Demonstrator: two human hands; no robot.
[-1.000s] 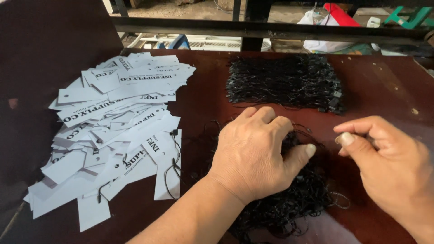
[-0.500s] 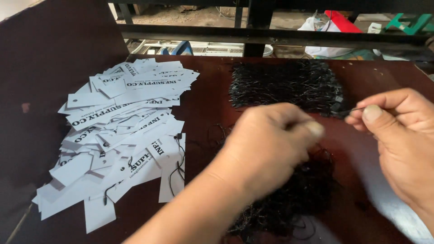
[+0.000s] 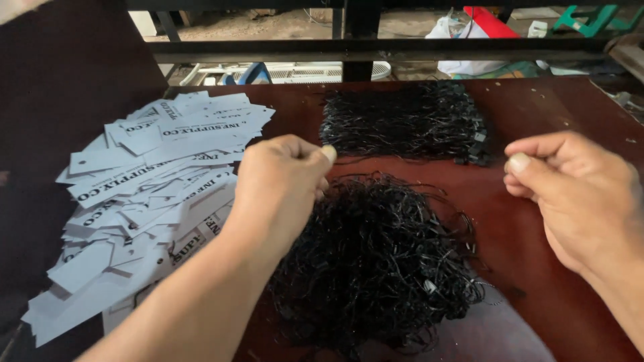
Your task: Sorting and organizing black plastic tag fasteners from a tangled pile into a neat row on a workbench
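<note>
A loose tangled pile of black string loops (image 3: 376, 261) lies on the dark red table (image 3: 537, 107). My left hand (image 3: 278, 188) hovers over the pile's upper left edge, thumb and fingers pinched on black strands. My right hand (image 3: 570, 194) is to the right of the pile and apart from it. Its thumb is pressed to the forefinger as if on a very thin strand, which is hard to make out. A neater bundle of black strings (image 3: 402, 121) lies further back.
A wide heap of white printed paper tags (image 3: 147, 194) covers the table's left side. A dark metal rail (image 3: 362, 47) runs along the far edge, with a white bag (image 3: 463, 40) and green and red items on the ground behind it.
Both hands were together on the tangled pile. They have since pulled apart, the left going up and left, the right going right, and the pile is now uncovered.
</note>
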